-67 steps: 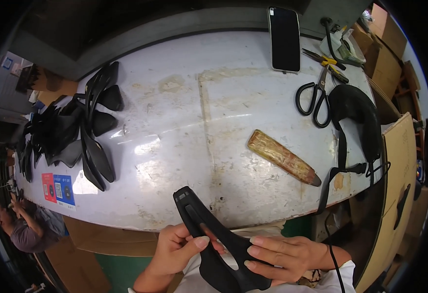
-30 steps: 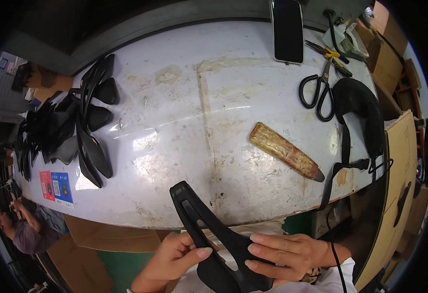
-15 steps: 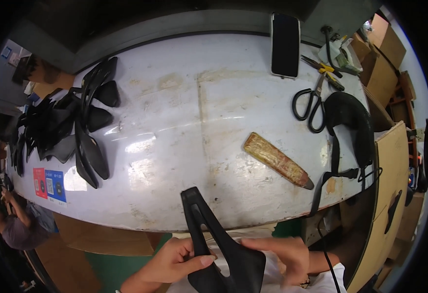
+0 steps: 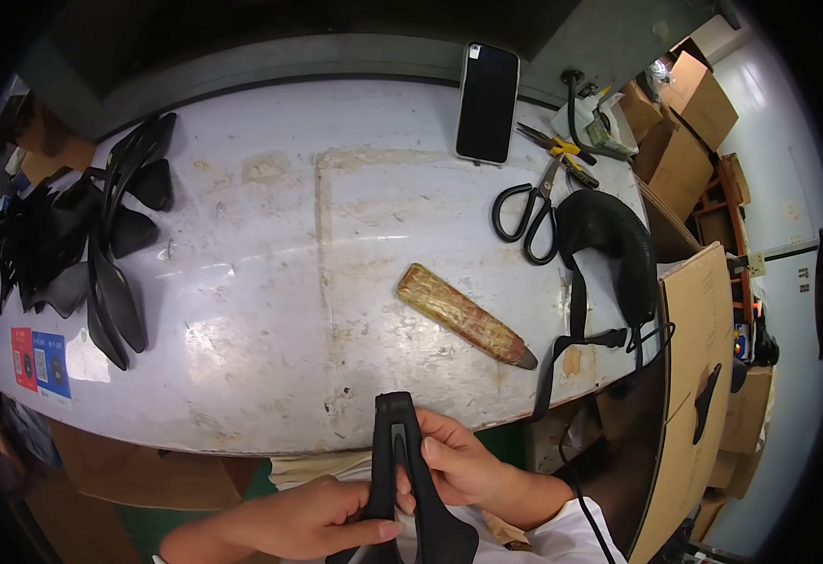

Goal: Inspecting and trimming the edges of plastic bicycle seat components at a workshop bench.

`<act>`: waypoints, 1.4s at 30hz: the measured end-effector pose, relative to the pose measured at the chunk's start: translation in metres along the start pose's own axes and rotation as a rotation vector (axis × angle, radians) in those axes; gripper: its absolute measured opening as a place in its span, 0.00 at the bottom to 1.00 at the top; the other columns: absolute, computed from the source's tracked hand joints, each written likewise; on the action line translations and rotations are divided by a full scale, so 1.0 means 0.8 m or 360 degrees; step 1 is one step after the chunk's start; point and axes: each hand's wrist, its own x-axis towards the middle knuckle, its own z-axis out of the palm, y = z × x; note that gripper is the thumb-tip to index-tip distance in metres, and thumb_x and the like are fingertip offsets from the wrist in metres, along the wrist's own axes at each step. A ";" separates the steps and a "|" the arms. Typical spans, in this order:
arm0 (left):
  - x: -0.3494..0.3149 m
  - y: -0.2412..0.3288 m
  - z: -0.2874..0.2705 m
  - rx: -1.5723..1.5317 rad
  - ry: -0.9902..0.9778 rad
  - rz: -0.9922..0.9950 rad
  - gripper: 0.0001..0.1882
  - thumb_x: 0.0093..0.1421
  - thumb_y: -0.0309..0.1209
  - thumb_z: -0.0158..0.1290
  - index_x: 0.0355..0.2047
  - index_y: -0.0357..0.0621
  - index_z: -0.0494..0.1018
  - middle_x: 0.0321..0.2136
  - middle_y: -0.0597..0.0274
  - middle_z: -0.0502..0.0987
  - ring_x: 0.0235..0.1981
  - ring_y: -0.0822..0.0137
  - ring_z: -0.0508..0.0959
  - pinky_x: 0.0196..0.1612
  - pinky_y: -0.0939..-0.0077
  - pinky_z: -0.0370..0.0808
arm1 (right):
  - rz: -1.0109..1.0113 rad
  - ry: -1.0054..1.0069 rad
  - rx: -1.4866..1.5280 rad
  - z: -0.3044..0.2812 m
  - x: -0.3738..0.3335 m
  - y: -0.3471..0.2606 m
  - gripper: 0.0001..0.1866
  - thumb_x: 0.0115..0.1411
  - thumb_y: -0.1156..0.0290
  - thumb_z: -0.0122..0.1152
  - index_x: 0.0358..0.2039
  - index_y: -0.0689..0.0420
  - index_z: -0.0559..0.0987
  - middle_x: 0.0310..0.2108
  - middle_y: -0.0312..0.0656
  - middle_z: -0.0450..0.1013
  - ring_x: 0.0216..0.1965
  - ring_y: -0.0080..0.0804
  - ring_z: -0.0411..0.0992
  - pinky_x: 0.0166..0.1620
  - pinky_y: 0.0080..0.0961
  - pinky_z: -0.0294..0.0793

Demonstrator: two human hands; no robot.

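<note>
A black bicycle saddle (image 4: 442, 524) with a long slot down its middle is held at the table's near edge, its narrow nose pointing away from me. My left hand (image 4: 322, 515) grips its left side, thumb lying across the top. On the other side my right hand (image 4: 463, 465) holds the nose edge between bent fingers and thumb; some fingertips show through the slot. Beyond the hands, a tape-wrapped tool (image 4: 468, 317) with a dark tip lies slantwise on the white table (image 4: 242, 282). The saddle's rear end is cut off by the picture's lower edge.
A pile of black saddle-shaped pieces (image 4: 115, 244) covers the table's left. To the right lie black-handled scissors (image 4: 529, 211), yellow-handled pliers (image 4: 562, 150), a black strapped item (image 4: 613, 254) and a phone (image 4: 487, 103). A cardboard sheet (image 4: 689, 376) stands along the right edge.
My right hand has moved from the saddle's wide part up to its nose. The saddle has turned straighter, nose pointing away. The whole view has swung right, so table items appear further left.
</note>
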 end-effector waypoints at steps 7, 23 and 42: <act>0.003 0.010 0.003 0.0185 -0.0023 -0.0059 0.19 0.73 0.44 0.53 0.56 0.46 0.72 0.24 0.70 0.73 0.25 0.77 0.72 0.30 0.77 0.70 | 0.0069 0.0206 -0.0362 0.022 -0.007 -0.023 0.15 0.76 0.63 0.50 0.50 0.63 0.71 0.36 0.46 0.78 0.33 0.33 0.79 0.38 0.31 0.81; -0.001 0.008 0.000 0.0128 -0.0019 0.0049 0.15 0.73 0.43 0.53 0.49 0.48 0.78 0.19 0.72 0.69 0.21 0.79 0.66 0.25 0.78 0.64 | 0.0226 -0.0255 -0.0626 0.001 -0.023 -0.019 0.13 0.74 0.69 0.55 0.50 0.66 0.74 0.38 0.47 0.80 0.39 0.38 0.82 0.45 0.32 0.82; 0.036 -0.138 0.026 -0.1619 0.0108 0.1103 0.43 0.66 0.43 0.59 0.73 0.37 0.53 0.72 0.43 0.57 0.74 0.52 0.56 0.74 0.50 0.51 | -0.0910 0.0276 -0.0962 0.010 -0.031 -0.027 0.16 0.62 0.72 0.68 0.44 0.72 0.82 0.43 0.48 0.82 0.42 0.34 0.79 0.47 0.31 0.78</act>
